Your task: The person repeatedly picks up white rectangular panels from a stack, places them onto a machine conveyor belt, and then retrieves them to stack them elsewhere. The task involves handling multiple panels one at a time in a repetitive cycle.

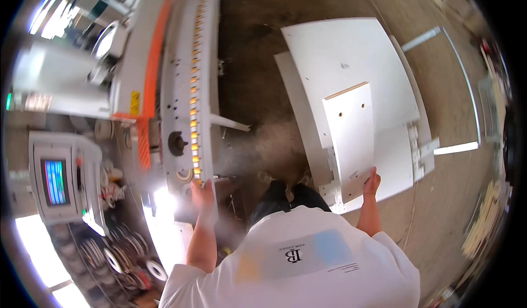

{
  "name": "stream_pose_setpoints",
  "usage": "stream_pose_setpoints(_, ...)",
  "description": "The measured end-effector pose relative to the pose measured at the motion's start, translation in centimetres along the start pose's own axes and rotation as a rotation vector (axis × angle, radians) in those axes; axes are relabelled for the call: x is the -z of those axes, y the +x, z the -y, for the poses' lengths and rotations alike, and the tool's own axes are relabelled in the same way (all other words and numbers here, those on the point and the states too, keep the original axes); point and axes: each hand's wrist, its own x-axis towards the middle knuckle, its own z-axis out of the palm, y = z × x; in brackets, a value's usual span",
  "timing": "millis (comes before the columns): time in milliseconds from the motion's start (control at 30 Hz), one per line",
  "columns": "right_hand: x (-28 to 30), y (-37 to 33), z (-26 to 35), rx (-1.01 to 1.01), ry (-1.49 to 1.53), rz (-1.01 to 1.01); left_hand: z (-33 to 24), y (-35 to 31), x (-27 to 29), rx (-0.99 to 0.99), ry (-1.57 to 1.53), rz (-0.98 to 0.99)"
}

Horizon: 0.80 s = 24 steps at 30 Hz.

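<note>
My right hand (372, 184) is closed on the right edge of a narrow white panel (349, 140), near its lower end. The panel has two small round holes near its far end, and its far edge shows bare brown board. Beneath it lies a stack of larger white panels (357, 50), some with notched edges. My left hand (203, 194) is at the near end of a long machine's roller rail (194, 105), its fingertips apart and seemingly resting there. Glare and haze blur that hand, and I see nothing held in it.
The machine's orange-edged housing (156, 50) runs along the left. A control cabinet (68, 176) with a lit screen stands farther left, above rolls of edging strip (123, 247). A support arm (230, 123) juts from the rail. A metal frame (458, 149) stands on the floor at right, near timber strips (483, 220).
</note>
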Motion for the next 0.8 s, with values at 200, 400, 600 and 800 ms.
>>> stream_pose_setpoints(200,-14.2,-3.2,11.6,0.103,-0.112,0.386,1.2,-0.1,-0.1,0.059,-0.07,0.014)
stream_pose_setpoints(400,-26.5,-7.1,15.3,0.225,-0.492,0.72,1.5,-0.7,1.3,0.012,-0.209,0.028)
stream_pose_setpoints(600,-39.1,-13.5,21.8,0.384,-1.005,0.903,2.5,-1.2,1.4,-0.033,-0.344,-0.061)
stream_pose_setpoints(800,-47.2,-18.0,25.5,0.007,-0.606,1.314,2.8,0.3,1.4,0.172,-0.737,-0.027)
